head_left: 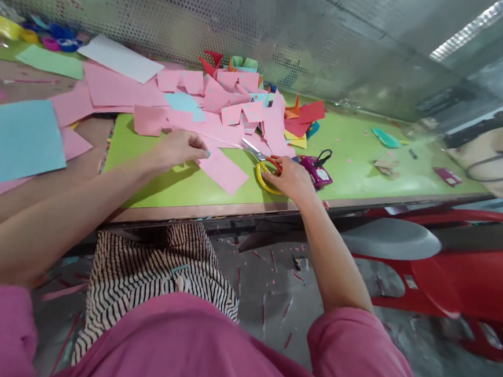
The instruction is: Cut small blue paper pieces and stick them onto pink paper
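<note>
My right hand [287, 178] grips yellow-and-orange-handled scissors [262, 165]. Their blades point left over a sheet of pink paper [224, 170] lying on the green mat [350, 155]. My left hand [180, 147] pinches the pink paper at its upper left edge, fingers closed on it. A heap of cut pink squares [224, 96] lies just beyond both hands. A purple hole punch [316, 169] sits right beside my right hand.
Large pink, blue [26, 139], green and white sheets cover the table's left side. Red and orange folded papers [305, 114] lie behind the scissors. A perforated metal wall [247, 25] backs the table. A red chair [424, 254] stands at right. Paper scraps litter the floor.
</note>
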`<state>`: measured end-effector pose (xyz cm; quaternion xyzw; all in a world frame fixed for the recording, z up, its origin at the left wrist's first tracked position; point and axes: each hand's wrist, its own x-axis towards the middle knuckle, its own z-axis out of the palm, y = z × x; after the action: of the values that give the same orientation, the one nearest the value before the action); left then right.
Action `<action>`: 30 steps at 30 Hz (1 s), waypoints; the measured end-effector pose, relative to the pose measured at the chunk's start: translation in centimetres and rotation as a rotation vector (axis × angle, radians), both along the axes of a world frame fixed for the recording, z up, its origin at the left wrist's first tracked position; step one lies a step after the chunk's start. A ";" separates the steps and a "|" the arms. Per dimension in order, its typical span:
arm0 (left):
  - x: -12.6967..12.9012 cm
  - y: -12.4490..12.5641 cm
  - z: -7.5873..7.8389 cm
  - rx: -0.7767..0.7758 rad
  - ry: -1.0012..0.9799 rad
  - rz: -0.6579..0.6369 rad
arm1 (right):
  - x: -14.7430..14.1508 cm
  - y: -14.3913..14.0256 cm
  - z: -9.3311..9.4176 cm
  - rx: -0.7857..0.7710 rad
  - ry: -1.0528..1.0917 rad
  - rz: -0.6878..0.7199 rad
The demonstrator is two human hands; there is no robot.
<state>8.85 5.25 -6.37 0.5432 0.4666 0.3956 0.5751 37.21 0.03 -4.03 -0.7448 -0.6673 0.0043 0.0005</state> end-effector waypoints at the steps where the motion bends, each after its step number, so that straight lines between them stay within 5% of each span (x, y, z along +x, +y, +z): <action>1: 0.3 0.2 0.1 -0.001 0.022 -0.010 | 0.1 0.1 -0.2 0.015 0.002 0.012; 6: 1.3 0.8 0.8 -0.008 0.253 0.010 | -1.2 0.5 -0.4 0.221 -0.070 0.119; 8: 1.4 1.0 0.6 -0.003 0.317 0.010 | -2.5 1.1 -0.1 0.254 0.055 0.183; 14: 0.5 1.4 -0.3 0.112 0.214 -0.056 | -7.1 4.5 0.1 -0.038 0.733 0.455; 23: 0.7 1.6 0.4 -0.097 0.219 -0.016 | -7.8 6.6 -2.3 -0.147 1.020 0.406; 30: 0.3 1.9 0.2 -0.141 0.234 -0.059 | -7.7 6.1 -2.4 -0.160 1.058 0.364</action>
<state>9.20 7.17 -6.21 0.5573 0.5411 0.2786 0.5647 29.51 6.09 -6.40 -0.5118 -0.6914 0.4277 0.2778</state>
